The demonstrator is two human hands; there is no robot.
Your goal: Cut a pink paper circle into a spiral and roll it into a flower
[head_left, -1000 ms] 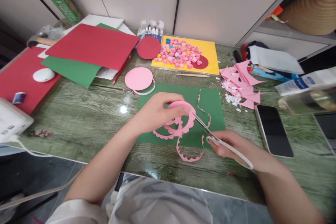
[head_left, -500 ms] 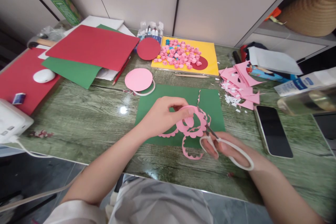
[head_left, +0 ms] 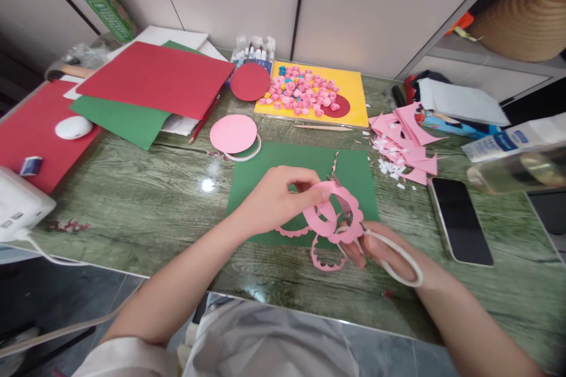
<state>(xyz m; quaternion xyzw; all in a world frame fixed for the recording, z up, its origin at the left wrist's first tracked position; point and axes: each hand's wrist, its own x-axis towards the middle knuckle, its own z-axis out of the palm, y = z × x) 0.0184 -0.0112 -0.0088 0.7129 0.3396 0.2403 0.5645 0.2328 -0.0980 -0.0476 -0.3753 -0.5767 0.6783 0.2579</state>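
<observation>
Between thumb and fingers, my left hand [head_left: 283, 200] pinches a pink paper spiral [head_left: 354, 212] with a scalloped outer edge, held above a green paper sheet [head_left: 260, 165]. A scalloped loop of the pink strip [head_left: 328, 260] hangs below it, and another curl [head_left: 294, 232] lies to its left. My right hand [head_left: 375, 241] has its fingers in the handles of white-handled scissors [head_left: 402, 253]. The scissor blades are partly hidden behind the pink spiral, so I cannot tell how far apart they are.
Small pink paper curls [head_left: 305, 91] cover a yellow sheet [head_left: 354, 85] at the back. Pink offcuts [head_left: 411, 141] and a phone [head_left: 460, 221] lie to the right. A pink disc [head_left: 233, 134], a red sheet [head_left: 159, 76] and a white mouse [head_left: 73, 128] are on the left.
The pink spiral has turned and shifted slightly right and down with my left hand's fingers. The scissor blades, which showed in front of its edge, now sit mostly behind it.
</observation>
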